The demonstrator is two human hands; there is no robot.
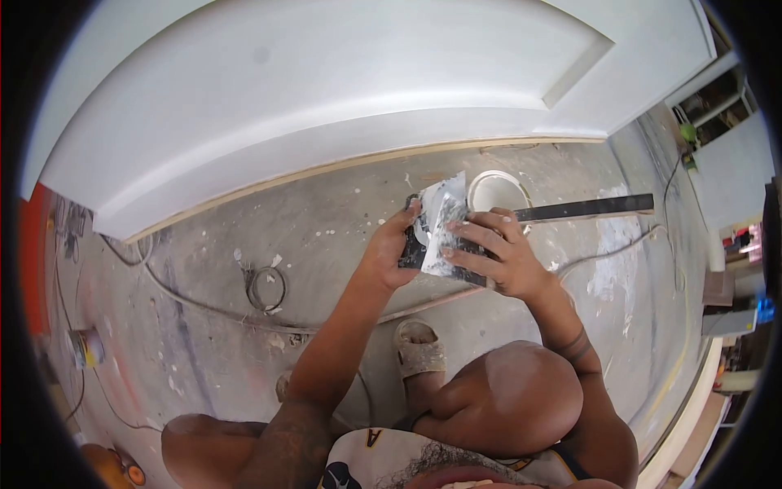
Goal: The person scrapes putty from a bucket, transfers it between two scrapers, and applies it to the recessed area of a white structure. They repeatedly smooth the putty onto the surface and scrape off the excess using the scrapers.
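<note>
My left hand (386, 251) is closed round the dark edge of a putty spreader (425, 213), which has white putty on its face. Close against it, my right hand (509, 254) grips a second putty spreader (445, 232), its pale blade smeared with white and its lower edge dark. The two blades overlap in this view, held over the floor between my arms. Just beyond my right hand stands a round white bucket (489, 192) with whitish contents, partly hidden by the blade and fingers.
A large white panelled door (350, 69) spans the far side. Right of the bucket lies a long dark strip (590, 208). A cable (199, 303) crosses the paint-spotted concrete floor (342, 196), near a coiled loop (267, 288). Shelving (729, 138) lines the right.
</note>
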